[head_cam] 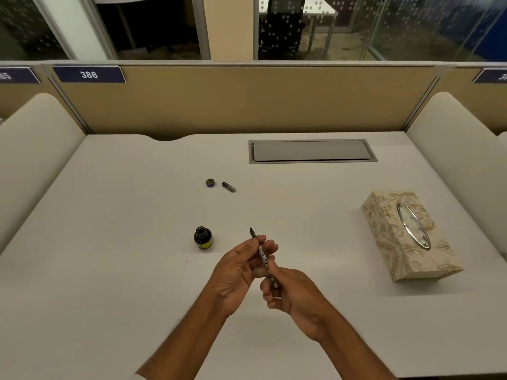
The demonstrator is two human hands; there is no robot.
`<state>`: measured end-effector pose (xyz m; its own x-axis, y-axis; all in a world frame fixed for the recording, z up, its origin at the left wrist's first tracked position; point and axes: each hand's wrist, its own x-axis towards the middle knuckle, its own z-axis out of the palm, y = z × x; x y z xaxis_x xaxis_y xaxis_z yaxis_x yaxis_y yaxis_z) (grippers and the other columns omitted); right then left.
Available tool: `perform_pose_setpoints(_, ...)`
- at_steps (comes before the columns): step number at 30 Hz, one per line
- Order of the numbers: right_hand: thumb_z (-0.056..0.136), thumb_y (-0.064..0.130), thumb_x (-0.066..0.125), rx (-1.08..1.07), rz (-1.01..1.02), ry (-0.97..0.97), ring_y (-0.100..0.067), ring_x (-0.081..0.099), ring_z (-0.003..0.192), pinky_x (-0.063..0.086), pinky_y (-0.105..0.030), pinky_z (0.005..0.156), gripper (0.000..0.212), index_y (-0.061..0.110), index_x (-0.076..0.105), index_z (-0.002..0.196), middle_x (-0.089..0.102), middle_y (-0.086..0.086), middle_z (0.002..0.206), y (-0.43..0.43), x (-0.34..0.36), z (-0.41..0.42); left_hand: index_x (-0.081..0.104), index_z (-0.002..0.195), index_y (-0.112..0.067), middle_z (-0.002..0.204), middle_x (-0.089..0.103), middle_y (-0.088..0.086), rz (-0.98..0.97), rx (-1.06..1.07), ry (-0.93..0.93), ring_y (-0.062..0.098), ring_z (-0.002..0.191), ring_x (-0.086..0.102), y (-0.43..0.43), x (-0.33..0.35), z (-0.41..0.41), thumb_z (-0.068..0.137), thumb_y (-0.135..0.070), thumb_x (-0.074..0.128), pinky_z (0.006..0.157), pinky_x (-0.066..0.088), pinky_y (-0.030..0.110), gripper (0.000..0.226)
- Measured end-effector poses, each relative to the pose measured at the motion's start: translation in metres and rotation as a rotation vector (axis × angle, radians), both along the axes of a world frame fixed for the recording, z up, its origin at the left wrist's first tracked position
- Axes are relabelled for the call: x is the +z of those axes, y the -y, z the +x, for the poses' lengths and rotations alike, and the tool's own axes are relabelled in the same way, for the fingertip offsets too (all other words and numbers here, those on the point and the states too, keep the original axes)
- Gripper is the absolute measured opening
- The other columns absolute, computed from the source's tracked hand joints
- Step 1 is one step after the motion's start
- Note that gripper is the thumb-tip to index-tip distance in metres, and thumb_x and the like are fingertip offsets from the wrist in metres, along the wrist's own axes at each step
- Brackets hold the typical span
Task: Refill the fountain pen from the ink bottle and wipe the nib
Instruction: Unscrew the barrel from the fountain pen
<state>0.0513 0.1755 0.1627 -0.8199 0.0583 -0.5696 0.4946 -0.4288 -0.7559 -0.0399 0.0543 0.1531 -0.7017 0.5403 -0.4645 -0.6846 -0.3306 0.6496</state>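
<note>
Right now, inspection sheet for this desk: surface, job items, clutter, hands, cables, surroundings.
Surface: white desk, a tiny dark speck near the bottle, no spill seen.
Job's things: open ink bottle upright; bottle cap and pen cap lying apart further back; fountain pen held, nib pointing away; tissue box on the right.
Clutter: nothing seen.
Hands: left hand and right hand both grip the pen.
Cables: nothing seen; cable hatch closed.
Surroundings: partition with label 386, glass walls behind.
</note>
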Motion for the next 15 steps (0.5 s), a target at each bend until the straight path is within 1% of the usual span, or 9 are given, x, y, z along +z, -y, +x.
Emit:
perform_pose_setpoints(2,0.101,0.041,0.054,-0.019,-0.105,-0.001,-0.016,0.046,0.059,0.039,-0.026,0.057,0.039,0.008,0.074,0.095,0.052,-0.006,0.068,0.001,0.001,0.000,0.068,0.115,-0.001,0.116,0.073,0.021,-0.007,-0.004,0.017,0.031,0.116,0.068,-0.001,0.003,0.001,0.099,-0.012,0.056,0.091,0.057,0.042,0.023)
perform_pose_setpoints(4,0.100,0.041,0.055,-0.058,-0.086,-0.014,-0.015,0.043,0.056,0.036,-0.025,0.055,0.037,0.009,0.071,0.090,0.048,-0.005,0.064,0.005,0.000,0.000,0.068,0.114,0.000,0.116,0.073,0.022,-0.019,0.011,0.035,0.032,0.116,0.068,-0.001,0.005,0.001,0.098,-0.010,0.057,0.098,0.052,0.044,0.022)
perform_pose_setpoints(6,0.100,0.041,0.053,-0.090,0.055,-0.027,-0.014,0.042,0.054,0.036,-0.024,0.055,0.037,0.010,0.067,0.085,0.048,-0.004,0.061,0.010,0.000,-0.001,0.067,0.114,0.001,0.116,0.073,0.023,-0.034,0.033,0.041,0.031,0.116,0.068,-0.002,0.006,0.001,0.098,-0.009,0.056,0.101,0.050,0.045,0.022)
perform_pose_setpoints(8,0.102,0.039,0.052,-0.134,0.201,-0.050,-0.014,0.042,0.052,0.036,-0.024,0.053,0.039,0.010,0.066,0.081,0.049,-0.005,0.060,0.015,0.000,-0.001,0.067,0.114,0.002,0.116,0.073,0.023,-0.043,0.052,0.040,0.031,0.115,0.069,-0.003,0.008,0.001,0.098,-0.008,0.056,0.099,0.051,0.043,0.022)
perform_pose_setpoints(12,0.103,0.030,0.052,-0.211,0.406,-0.120,-0.013,0.038,0.049,0.033,-0.022,0.048,0.042,-0.001,0.064,0.079,0.047,-0.008,0.056,0.023,0.000,-0.002,0.068,0.112,0.003,0.115,0.073,0.023,-0.045,0.098,0.041,0.029,0.112,0.070,-0.007,0.010,0.004,0.098,-0.007,0.056,0.096,0.053,0.041,0.021)
perform_pose_setpoints(15,0.103,0.025,0.053,-0.239,0.605,-0.172,-0.011,0.037,0.048,0.033,-0.027,0.050,0.036,0.005,0.064,0.074,0.046,-0.001,0.051,0.026,-0.006,-0.002,0.068,0.111,0.005,0.114,0.073,0.025,-0.035,0.137,0.046,0.031,0.110,0.071,-0.009,0.010,0.005,0.097,-0.006,0.057,0.099,0.051,0.045,0.021)
